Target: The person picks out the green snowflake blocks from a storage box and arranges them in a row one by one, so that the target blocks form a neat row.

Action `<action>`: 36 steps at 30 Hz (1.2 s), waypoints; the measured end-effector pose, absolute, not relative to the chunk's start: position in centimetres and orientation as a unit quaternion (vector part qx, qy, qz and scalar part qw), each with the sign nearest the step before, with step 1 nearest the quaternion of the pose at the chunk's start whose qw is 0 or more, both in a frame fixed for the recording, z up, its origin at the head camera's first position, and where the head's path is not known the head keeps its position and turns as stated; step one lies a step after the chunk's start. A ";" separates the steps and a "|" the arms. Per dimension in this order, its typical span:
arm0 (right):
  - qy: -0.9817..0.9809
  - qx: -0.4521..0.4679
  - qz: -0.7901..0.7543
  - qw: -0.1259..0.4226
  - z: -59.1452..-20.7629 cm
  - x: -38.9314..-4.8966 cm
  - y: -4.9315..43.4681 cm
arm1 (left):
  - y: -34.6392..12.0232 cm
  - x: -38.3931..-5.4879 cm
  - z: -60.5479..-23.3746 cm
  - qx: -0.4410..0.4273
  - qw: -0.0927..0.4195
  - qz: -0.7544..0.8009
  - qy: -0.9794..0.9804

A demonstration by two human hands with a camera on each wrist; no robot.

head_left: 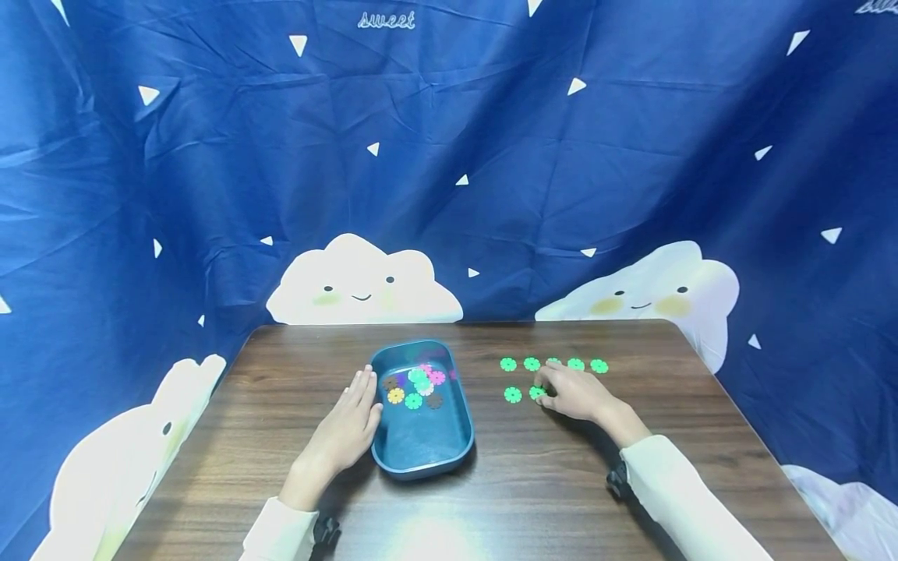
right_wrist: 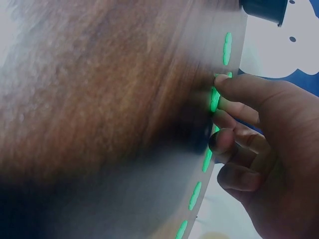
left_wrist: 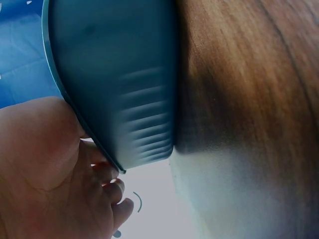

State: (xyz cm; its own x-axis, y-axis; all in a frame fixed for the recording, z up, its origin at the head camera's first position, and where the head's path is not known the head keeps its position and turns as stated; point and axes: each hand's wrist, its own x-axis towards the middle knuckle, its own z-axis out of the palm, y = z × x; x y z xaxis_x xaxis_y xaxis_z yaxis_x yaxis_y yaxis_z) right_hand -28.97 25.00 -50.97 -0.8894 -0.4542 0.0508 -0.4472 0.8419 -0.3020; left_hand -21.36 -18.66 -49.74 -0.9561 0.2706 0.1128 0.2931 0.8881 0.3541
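A teal tray [head_left: 421, 432] stands on the table, holding several colourful snowflake discs [head_left: 414, 400]. My left hand [head_left: 347, 425] rests along the tray's left rim, fingers together and fairly straight. The left wrist view shows the palm beside the tray's ribbed wall [left_wrist: 144, 109]. Green snowflake discs lie in two rows right of the tray. At the front row, my right hand [head_left: 571, 389] pinches a green snowflake disc [right_wrist: 215, 99] between thumb and index finger, low at the tabletop. To its left lies another green disc [head_left: 513, 395]. The hand partly covers a back-row disc [head_left: 553, 362].
The brown wooden table [head_left: 533, 499] reaches to a blue curtain [head_left: 435, 140] printed with clouds and triangles. The back row ends at the right with a green disc [head_left: 599, 365]. A dark device [head_left: 618, 481] sits at the right wrist.
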 end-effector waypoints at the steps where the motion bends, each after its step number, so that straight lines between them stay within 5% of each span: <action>1: 0.959 -0.236 -0.154 0.011 -50.9 -29.0 25.0 | -18.7 -21.4 -49.7 -0.145 0.030 -0.187 -0.971; 36: 0.951 -0.242 -0.191 -0.007 -45.3 -30.3 22.3 | -18.9 -21.7 -50.2 -0.144 0.018 -0.187 -0.972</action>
State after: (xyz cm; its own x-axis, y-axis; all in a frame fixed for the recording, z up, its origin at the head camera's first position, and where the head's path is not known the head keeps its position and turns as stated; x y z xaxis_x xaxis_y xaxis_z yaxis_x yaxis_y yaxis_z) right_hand -30.33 22.30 -45.27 -0.8823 -0.4585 0.1063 -0.4641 0.8097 -0.3592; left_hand -21.68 -18.88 -50.18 -0.9580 0.2726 0.0892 0.2863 0.8890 0.3575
